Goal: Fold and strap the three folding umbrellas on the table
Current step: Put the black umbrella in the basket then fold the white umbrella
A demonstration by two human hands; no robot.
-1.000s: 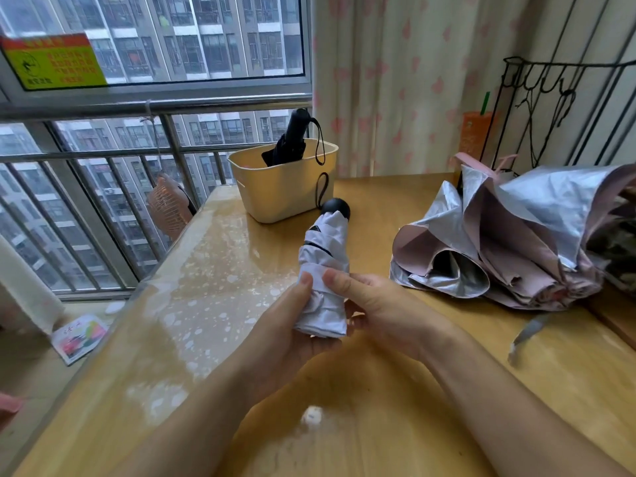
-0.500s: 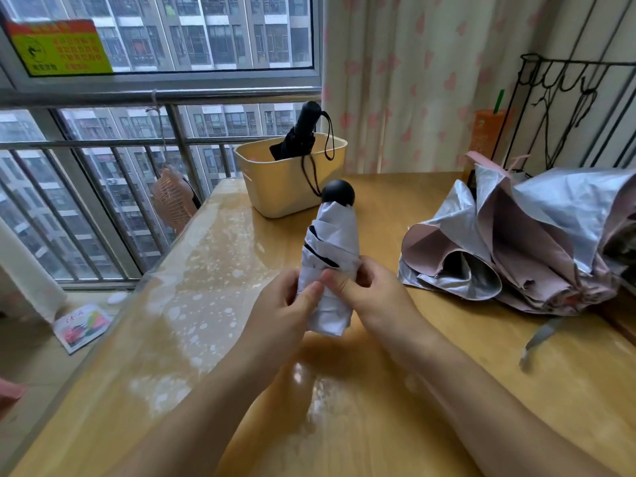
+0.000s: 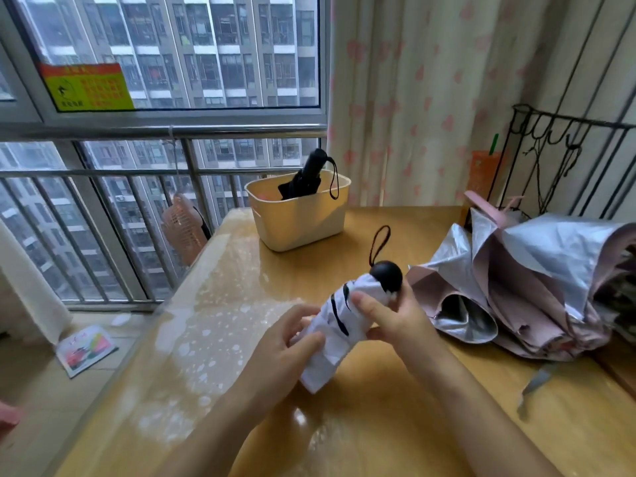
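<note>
My left grip [image 3: 287, 342] curls round the lower end of the folded white umbrella [image 3: 334, 344], my right grip [image 3: 395, 320] round its upper part; it tilts just above the table [image 3: 378, 428], beside the loose pink-and-silver umbrella [image 3: 523, 287].

A cream plastic basket [image 3: 303, 222] is sitting at the far end of the wooden table [image 3: 395, 425], centre frame. A heart-printed curtain [image 3: 430, 98] is hanging at upper right, beside a black wire rack [image 3: 550, 160]. A yellow sticker [image 3: 89, 86] is clinging to the window at upper left. A peach fan [image 3: 180, 228] is dangling from the metal railing [image 3: 155, 130], and a booklet [image 3: 86, 349] is lying on the floor at lower left.
</note>
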